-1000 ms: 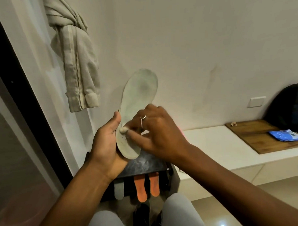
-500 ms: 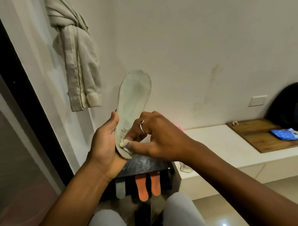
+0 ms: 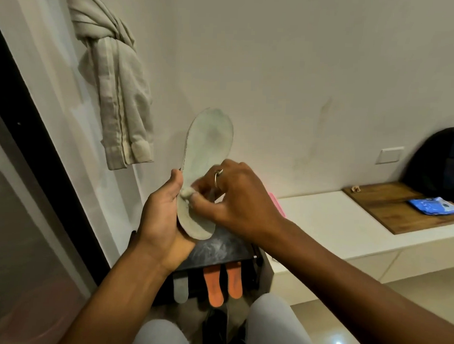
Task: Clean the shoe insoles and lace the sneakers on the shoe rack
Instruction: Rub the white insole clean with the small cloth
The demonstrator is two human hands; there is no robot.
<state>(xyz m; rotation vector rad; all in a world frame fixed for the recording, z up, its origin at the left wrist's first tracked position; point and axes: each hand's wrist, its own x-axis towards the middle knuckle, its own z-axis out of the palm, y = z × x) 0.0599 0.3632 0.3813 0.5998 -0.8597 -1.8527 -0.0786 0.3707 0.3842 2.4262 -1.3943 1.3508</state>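
The left hand point(image 3: 164, 216) curls round the heel end of a pale insole point(image 3: 208, 150), holding it upright above the shoe rack point(image 3: 217, 249); the right hand point(image 3: 235, 198) pinches a small pale wad point(image 3: 187, 193) against the insole's left edge, beside the left thumb; two orange insoles point(image 3: 213, 288) and a grey insole point(image 3: 180, 287) stick out below the rack's front edge; right of the rack runs a white ledge point(image 3: 335, 223), carrying a wooden board point(image 3: 391, 205), a blue packet point(image 3: 432, 205) and a black bag point(image 3: 434, 160) at its far right end; a knotted cloth point(image 3: 115, 89) hangs by the wall, upper left.
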